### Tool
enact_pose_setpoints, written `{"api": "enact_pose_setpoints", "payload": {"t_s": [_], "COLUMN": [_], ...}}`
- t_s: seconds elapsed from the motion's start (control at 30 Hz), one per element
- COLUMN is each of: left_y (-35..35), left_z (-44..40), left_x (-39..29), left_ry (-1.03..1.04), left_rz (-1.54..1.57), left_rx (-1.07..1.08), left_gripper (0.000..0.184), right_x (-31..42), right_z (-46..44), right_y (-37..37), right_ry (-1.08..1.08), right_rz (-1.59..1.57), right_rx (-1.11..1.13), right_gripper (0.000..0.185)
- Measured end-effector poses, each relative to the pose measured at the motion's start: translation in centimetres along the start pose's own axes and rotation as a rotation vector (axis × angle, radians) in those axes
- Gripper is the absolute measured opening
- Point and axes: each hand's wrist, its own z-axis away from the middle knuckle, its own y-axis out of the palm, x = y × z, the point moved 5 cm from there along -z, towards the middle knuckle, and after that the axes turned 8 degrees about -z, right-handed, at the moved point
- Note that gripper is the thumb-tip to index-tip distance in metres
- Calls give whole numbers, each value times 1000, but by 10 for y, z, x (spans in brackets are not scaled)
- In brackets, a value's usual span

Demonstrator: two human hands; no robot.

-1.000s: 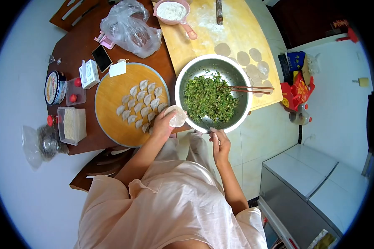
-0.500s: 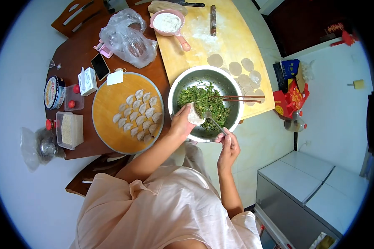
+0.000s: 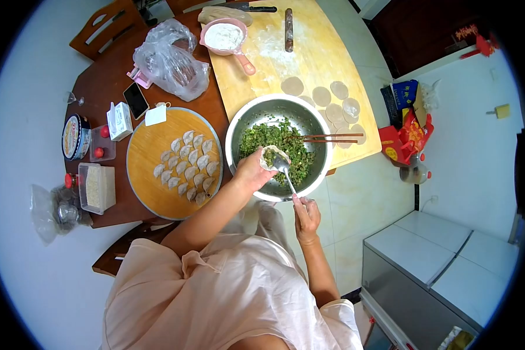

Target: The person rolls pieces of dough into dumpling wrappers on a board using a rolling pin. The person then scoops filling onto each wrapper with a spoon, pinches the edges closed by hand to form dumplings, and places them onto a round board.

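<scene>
Over the left part of a steel bowl (image 3: 323, 169), my left hand (image 3: 252, 171) holds a round dough wrapper (image 3: 265, 158), with some green filling on it. My right hand (image 3: 306, 217) grips a metal spoon (image 3: 290, 182) by its handle, and the spoon's head rests at the wrapper. Chopped green filling (image 3: 297, 153) lies in the bowl, where a pair of chopsticks (image 3: 338, 138) leans over the right rim. Left of the bowl, several folded dumplings (image 3: 181, 167) sit on a round wooden board (image 3: 143, 169).
Several flat wrappers (image 3: 321, 96), a rolling pin (image 3: 289, 30) and a pink flour scoop (image 3: 224, 36) lie on the yellow board (image 3: 262, 76). A plastic bag (image 3: 175, 61), a phone (image 3: 136, 101), a tissue pack (image 3: 120, 121) and a rice container (image 3: 97, 188) stand on the brown table.
My left hand has carried the wrapper from beside the bowl to over it. The spoon has come up out of the filling to the wrapper, where green filling now shows.
</scene>
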Motion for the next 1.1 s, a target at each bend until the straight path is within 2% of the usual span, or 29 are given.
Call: {"api": "enact_pose_setpoints", "payload": {"t_s": [0.1, 0.2, 0.3, 0.4, 0.53, 0.63, 0.67, 0.77, 0.8, 0.93, 1.1], "left_y": [-6, -6, 4, 11, 8, -4, -15, -9, -9, 0, 22], "left_z": [-8, -7, 4, 6, 4, -2, -8, 11, 13, 32, 69], "left_x": [-2, -15, -21, -16, -19, -27, -31, -50, -55, -55, -40], "left_ry": [-13, 44, 7, -24, -5, 38, 54, 141, 175, 172, 10], "left_rz": [42, 56, -26, -59, -40, -7, -9, -129, -152, -225, -280], "left_rx": [52, 2, -46, 13, -33, -46, 7, -139, -44, 15, 88], "left_gripper": [41, 41, 41, 41, 39, 38, 35, 36, 34, 32, 32], "right_x": [-1, -5, -2, -5, -8, -10, -12, -21, -28, -34, 10], "right_z": [-5, -9, -25, -33, -25, -18, -15, -6, -1, 5, -42], "right_y": [-9, -18, -19, -8, -1, -11, -14, -5, 3, 17, -7], "right_ry": [12, 71, 54, 0, -95, -34, 17, 52, 61, 79, -45], "right_rz": [-30, -95, -98, -113, -23, -38, -1, 21, 83, 180, 36], "right_rx": [4, -73, -115, -74, 65, -30, -43, 83, 191, 360, 198], "right_gripper": [38, 35, 34, 35, 35, 36, 38, 36, 33, 32, 35]}}
